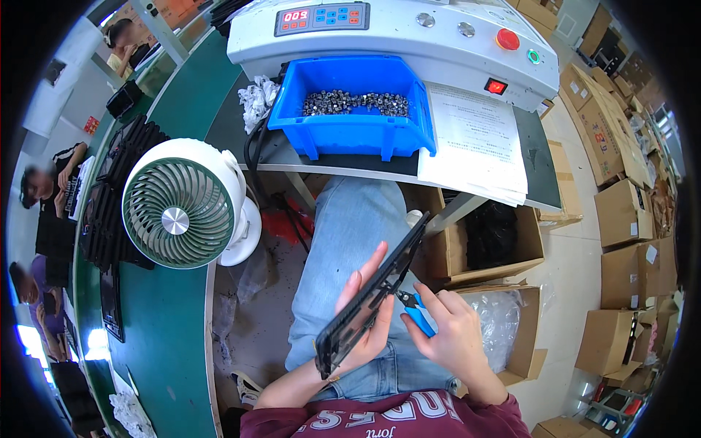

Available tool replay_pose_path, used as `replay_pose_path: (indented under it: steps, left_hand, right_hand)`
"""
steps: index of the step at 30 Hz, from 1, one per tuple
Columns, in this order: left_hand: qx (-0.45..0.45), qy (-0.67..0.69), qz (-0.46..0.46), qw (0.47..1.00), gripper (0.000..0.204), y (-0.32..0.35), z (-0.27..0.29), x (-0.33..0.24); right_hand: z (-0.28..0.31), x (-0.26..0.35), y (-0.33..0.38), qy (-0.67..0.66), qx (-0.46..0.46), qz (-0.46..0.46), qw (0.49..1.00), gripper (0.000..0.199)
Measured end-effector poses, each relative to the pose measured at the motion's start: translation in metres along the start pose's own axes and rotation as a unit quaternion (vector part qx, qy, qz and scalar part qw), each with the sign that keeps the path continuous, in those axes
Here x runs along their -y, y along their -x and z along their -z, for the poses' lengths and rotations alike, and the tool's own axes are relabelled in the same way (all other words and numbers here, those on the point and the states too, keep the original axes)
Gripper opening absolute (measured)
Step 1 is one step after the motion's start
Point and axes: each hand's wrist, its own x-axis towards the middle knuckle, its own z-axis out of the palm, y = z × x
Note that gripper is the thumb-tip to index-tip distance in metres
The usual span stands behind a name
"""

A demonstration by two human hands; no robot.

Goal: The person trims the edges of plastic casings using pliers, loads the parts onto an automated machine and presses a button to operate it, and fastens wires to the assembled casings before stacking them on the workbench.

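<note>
Two hands at work over the lap, but start with the big stuff: a grey-white machine point(409, 36) with a red display and buttons sits across the top of the view, on a dark bench point(343, 164). In front of it, a blue bin point(350, 128) holding small metal parts, and just beside that, to the right, a stack of printed paper sheets point(475, 146) hanging over the bench edge. Off to the left, a white and green fan point(179, 212) stands on the green belt point(164, 328), next to rows of black trays point(117, 197). Cardboard boxes point(621, 212) pile up along the right, and an open box point(485, 248) sits below the bench.

Now the action. The left hand point(365, 314) cradles a long black frame point(372, 296), tilted, running from near the waist up toward the bench; the fingers are spread along its back, fingertips showing past the edge. The right hand point(453, 332) is wrapped around blue-handled cutters point(418, 312), fingers curled tight on the handles, and the tip meets the frame's edge about halfway along it. All of this is above the jeans-clad knees.
</note>
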Motion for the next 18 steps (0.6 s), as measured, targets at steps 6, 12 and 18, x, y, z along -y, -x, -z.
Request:
replay_pose_path:
  steps: [6, 12, 18]
  left_hand:
    - [-0.128, 0.084, 0.054, 0.987, 0.019, -0.003, -0.005, -0.002]
    - [-0.288, 0.289, 0.07, 0.91, 0.047, -0.009, 0.002, 0.003]
    - [-0.267, 0.267, 0.082, 0.922, 0.059, -0.005, 0.0, 0.001]
  right_hand:
    - [-0.001, -0.014, 0.001, -0.042, -0.01, 0.005, 0.999, 0.042]
    - [0.021, -0.022, -0.004, 0.038, -0.055, 0.011, 0.998, 0.052]
    - [0.016, -0.013, -0.01, 0.066, -0.077, 0.075, 0.992, 0.057]
